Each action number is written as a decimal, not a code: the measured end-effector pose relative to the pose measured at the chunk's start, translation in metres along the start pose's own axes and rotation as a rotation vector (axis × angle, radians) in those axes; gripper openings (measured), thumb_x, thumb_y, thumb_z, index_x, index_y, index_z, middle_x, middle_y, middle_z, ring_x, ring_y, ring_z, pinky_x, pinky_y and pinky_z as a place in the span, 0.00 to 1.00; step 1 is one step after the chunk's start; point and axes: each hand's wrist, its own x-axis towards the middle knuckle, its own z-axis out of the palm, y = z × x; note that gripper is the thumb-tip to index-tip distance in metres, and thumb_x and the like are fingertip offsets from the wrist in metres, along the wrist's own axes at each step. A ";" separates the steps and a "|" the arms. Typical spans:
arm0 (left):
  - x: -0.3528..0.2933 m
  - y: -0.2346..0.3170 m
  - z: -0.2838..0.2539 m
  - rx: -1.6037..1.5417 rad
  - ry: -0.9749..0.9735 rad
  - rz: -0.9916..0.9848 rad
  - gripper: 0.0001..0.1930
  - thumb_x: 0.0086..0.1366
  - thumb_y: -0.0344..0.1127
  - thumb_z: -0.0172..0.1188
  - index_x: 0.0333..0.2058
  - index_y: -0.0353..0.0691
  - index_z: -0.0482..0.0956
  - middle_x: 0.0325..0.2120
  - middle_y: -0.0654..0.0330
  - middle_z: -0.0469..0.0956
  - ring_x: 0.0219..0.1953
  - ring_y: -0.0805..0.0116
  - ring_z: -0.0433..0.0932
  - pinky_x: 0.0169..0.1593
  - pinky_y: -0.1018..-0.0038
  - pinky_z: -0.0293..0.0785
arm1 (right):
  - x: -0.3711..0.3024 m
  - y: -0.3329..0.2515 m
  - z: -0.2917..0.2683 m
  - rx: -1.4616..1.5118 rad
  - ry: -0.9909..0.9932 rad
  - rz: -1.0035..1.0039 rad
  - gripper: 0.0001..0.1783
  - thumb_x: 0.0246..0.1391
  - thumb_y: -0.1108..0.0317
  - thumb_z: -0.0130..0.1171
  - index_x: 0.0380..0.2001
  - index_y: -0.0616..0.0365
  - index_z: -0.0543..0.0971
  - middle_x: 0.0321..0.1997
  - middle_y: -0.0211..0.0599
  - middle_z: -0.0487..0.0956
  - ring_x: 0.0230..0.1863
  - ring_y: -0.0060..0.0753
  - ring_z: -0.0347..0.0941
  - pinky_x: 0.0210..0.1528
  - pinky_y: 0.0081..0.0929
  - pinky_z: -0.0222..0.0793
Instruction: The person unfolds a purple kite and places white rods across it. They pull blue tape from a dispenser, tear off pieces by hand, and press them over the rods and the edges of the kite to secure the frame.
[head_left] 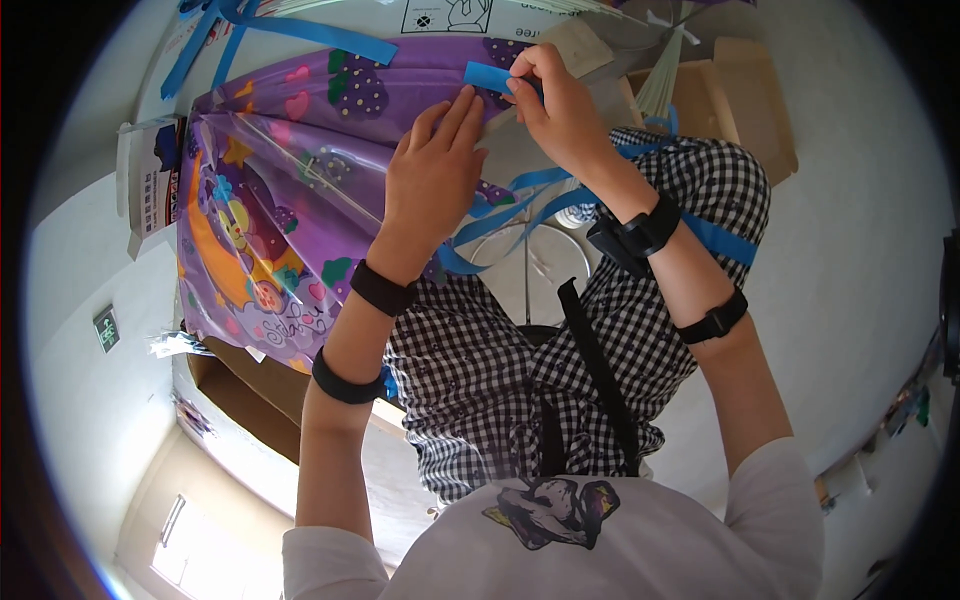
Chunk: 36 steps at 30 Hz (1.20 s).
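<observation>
A glossy purple plastic sheet [330,130], printed with cartoon figures, hearts and stars, lies in folds at the upper left, gathered at its left corner. My left hand [435,175] rests flat on it with fingers stretched out, the fingertips just below a blue ribbon's end. In my right hand [558,110] the blue ribbon [487,76] is pinched between thumb and fingers, its short end pointing left over the sheet. More blue ribbon [540,205] loops down below my hands and across my right thigh.
Blue ribbon strips [310,30] lie at the far left. A bundle of pale strings [660,85] hangs near an open cardboard box [750,100] at the upper right. Another box [155,190] stands left of the sheet. My checked trousers [470,400] fill the middle.
</observation>
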 end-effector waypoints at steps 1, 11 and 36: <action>-0.001 0.000 -0.001 0.001 -0.002 -0.001 0.28 0.58 0.34 0.62 0.58 0.38 0.70 0.60 0.60 0.71 0.57 0.61 0.70 0.57 0.68 0.70 | 0.000 0.000 0.001 -0.023 0.001 0.022 0.07 0.65 0.72 0.52 0.42 0.57 0.64 0.31 0.38 0.77 0.30 0.28 0.80 0.32 0.25 0.74; 0.006 0.000 -0.005 0.034 0.027 0.013 0.25 0.59 0.35 0.61 0.56 0.37 0.72 0.56 0.59 0.73 0.52 0.61 0.72 0.53 0.68 0.72 | 0.000 -0.007 0.000 0.027 0.069 0.164 0.07 0.65 0.73 0.51 0.42 0.59 0.65 0.32 0.39 0.77 0.33 0.29 0.81 0.32 0.24 0.74; 0.007 -0.003 0.001 -0.306 0.143 0.001 0.14 0.54 0.21 0.57 0.40 0.37 0.78 0.45 0.57 0.78 0.47 0.56 0.77 0.46 0.64 0.77 | -0.015 -0.015 -0.012 0.272 -0.063 0.438 0.10 0.58 0.75 0.59 0.36 0.64 0.68 0.26 0.38 0.77 0.22 0.26 0.78 0.23 0.23 0.74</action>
